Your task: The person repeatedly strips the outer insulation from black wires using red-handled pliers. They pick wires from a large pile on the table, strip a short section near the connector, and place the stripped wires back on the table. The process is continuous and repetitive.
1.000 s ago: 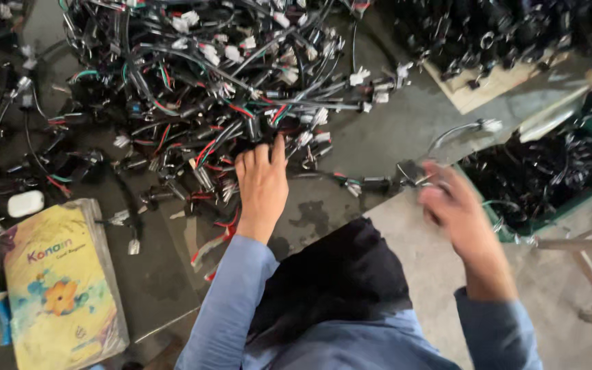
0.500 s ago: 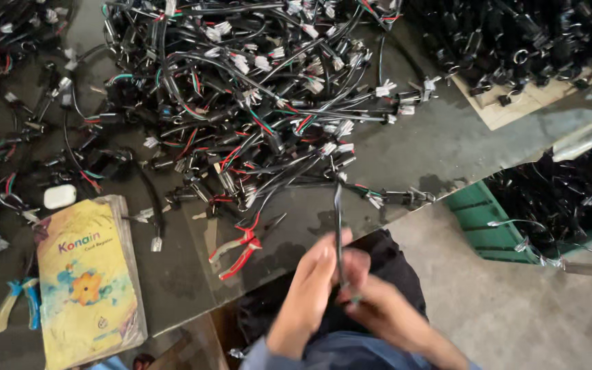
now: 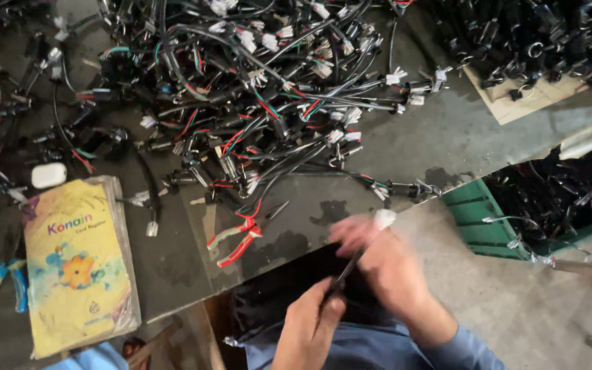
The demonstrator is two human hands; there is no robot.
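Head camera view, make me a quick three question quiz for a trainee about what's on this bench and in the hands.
1. True or false: the red-handled pliers lie on the bench, in neither hand.
2. What do the left hand and right hand hold between them? A) a thin dark wire B) the yellow booklet C) the white case
3. On which side of the person does the green crate of dark wiring sit?

Key
1. True.
2. A; the hands are blurred, so the exact grip is unclear.
3. The person's right, off the bench edge.
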